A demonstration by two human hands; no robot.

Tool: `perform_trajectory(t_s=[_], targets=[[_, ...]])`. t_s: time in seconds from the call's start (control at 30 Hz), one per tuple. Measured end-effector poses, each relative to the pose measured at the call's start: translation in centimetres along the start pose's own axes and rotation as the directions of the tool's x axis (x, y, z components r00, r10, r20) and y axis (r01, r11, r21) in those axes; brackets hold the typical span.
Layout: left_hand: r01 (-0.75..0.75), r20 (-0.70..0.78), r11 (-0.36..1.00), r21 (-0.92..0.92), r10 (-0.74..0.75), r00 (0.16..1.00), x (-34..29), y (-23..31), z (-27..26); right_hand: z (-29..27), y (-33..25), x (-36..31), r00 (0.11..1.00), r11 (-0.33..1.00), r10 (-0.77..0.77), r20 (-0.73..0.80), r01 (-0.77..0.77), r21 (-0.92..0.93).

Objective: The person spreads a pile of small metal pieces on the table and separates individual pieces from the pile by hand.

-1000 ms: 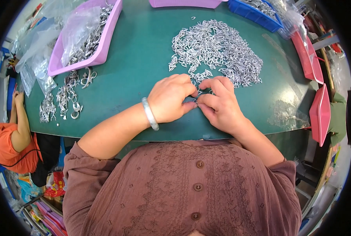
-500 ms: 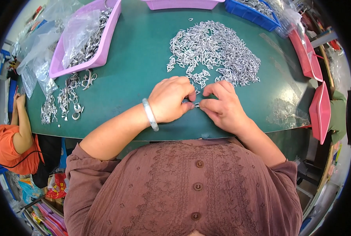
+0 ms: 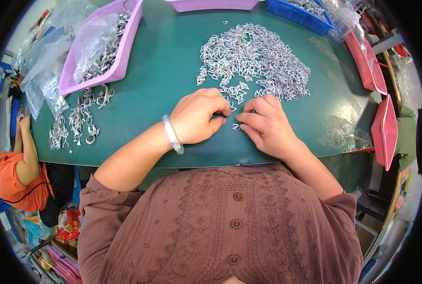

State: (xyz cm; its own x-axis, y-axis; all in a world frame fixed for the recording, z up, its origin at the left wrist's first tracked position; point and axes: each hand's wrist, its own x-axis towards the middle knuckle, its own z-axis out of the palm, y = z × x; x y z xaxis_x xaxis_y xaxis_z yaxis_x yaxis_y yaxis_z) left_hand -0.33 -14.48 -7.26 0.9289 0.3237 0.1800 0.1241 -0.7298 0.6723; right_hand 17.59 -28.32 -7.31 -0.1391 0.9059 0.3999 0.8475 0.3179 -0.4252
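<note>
A small silver metal link (image 3: 235, 127) shows at the thumb tip of my right hand (image 3: 270, 125), whose fingers are curled in a pinch against it; the exact grip is partly hidden. Facing it, my left hand (image 3: 196, 116) has bent fingers, with a gap between thumb and forefinger and nothing visible between them. A pale bangle (image 3: 173, 135) circles my left wrist. A few loose links lie just beyond the fingertips, at the near edge of a wide heap of silver links (image 3: 256, 61) on the green table (image 3: 159, 71).
At the left, a purple basket (image 3: 126, 61) holds metal pieces and a plastic bag, with jewellery-like metal parts (image 3: 85, 116) beside it. A blue tray (image 3: 305, 21) stands far right; red trays (image 3: 383, 132) line the right edge. A person in orange (image 3: 17, 180) sits at left.
My left hand has drawn back slightly to the left, its thumb and forefinger parting from the link. The link stays by my right fingertips. The whole view has shifted a little.
</note>
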Motion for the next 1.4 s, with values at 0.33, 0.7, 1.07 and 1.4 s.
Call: perform_trajectory(t_s=[0.33, 0.7, 1.07, 1.4], targets=[[0.011, 0.013, 1.0, 0.007, -0.011, 1.0, -0.3, 0.5, -0.4, 0.7, -0.3, 0.2, 0.999, 1.0, -0.01, 0.032, 0.01, 0.016], [0.008, -0.116, 0.983, 0.181, 0.014, 0.993, -0.3, 2.3, 2.0, -0.2, 0.0, -0.5, 0.988, 0.974, 0.133, -0.075, -0.116, 0.197], [-0.029, -0.248, 0.999, -0.022, 0.023, 0.968, 0.3, 3.4, 2.8, -1.0, 0.4, -1.2, 0.95, 0.766, 0.312, -0.016, -0.242, 0.595], [-0.098, -0.378, 0.983, -0.155, 0.033, 0.925, 1.4, 3.7, 3.9, -2.0, 0.7, -1.3, 0.89, 0.553, 0.445, 0.101, -0.362, 0.75]])
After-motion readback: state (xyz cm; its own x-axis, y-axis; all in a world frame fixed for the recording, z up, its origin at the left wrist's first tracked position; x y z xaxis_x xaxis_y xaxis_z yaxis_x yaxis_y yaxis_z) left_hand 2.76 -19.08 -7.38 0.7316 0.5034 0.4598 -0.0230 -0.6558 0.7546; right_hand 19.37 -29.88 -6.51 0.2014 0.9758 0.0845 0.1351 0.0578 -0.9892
